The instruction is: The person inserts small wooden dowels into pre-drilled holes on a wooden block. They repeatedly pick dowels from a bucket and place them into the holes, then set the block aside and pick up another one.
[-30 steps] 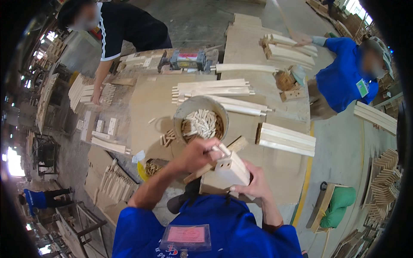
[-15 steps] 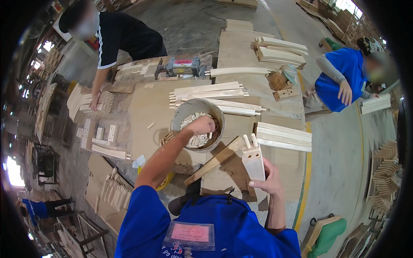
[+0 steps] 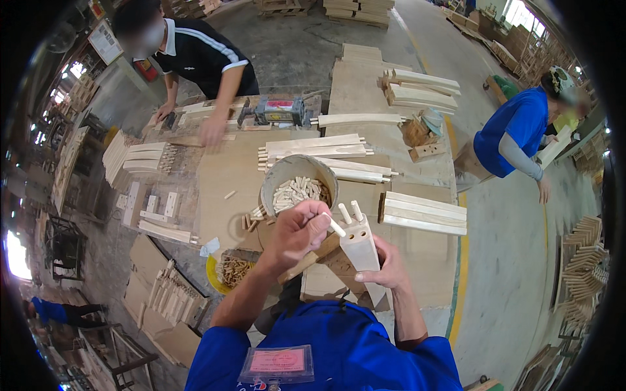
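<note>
The left hand (image 3: 301, 233) has come back from the bucket of dowels (image 3: 298, 190), where it was reaching half a second ago. Now it is closed around one short wooden dowel (image 3: 334, 225), pinched between thumb and fingers, and the tip of the dowel is touching the end face of the wooden block (image 3: 360, 245). The right hand (image 3: 385, 268) is gripping this block from below and the right side, holding it nearly upright in front of the chest, as before. Two dowels (image 3: 351, 211) already stand out of the top of the block, just beside the one in the left hand. The bucket stands on the workbench (image 3: 228, 176), just beyond the hands. A yellow bowl (image 3: 229, 270) with small wooden pieces sits near the left forearm. To the right of the block lies a stack of pale wooden rails (image 3: 424, 212). Across the bench a person in a black shirt (image 3: 208, 55) leans over wooden parts, and another person in blue (image 3: 515, 133) bends at the right.
</note>
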The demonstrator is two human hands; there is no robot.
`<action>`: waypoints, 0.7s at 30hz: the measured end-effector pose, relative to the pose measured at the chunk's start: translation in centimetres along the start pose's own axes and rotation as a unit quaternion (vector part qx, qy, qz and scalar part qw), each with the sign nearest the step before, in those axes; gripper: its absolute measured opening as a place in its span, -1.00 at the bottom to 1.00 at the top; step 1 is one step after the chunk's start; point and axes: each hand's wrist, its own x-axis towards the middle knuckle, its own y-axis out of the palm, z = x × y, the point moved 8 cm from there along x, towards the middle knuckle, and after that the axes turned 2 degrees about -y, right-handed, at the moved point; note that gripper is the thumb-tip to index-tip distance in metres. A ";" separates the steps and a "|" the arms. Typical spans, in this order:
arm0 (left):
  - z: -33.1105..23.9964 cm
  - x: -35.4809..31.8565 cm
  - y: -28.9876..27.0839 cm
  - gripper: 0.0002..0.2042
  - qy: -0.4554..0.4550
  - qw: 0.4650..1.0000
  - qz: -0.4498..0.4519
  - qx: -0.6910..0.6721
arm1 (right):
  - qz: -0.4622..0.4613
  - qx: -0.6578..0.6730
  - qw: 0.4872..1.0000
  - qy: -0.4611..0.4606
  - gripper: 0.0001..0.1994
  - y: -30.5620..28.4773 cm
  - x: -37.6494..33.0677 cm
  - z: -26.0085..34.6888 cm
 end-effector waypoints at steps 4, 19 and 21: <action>0.1 -1.0 0.8 -0.88 0.040 0.994 -0.084 0.059 | -0.006 -0.078 0.997 -0.021 -0.02 -0.1 -0.3 0.7; -0.4 -0.7 -0.2 -0.92 0.088 0.965 -0.122 0.216 | -0.078 -0.202 0.973 -0.078 -0.06 0.5 0.0 1.5; -1.3 -0.8 0.1 -0.90 0.118 0.934 -0.133 0.309 | -0.087 -0.203 0.971 -0.086 -0.07 0.7 0.4 1.8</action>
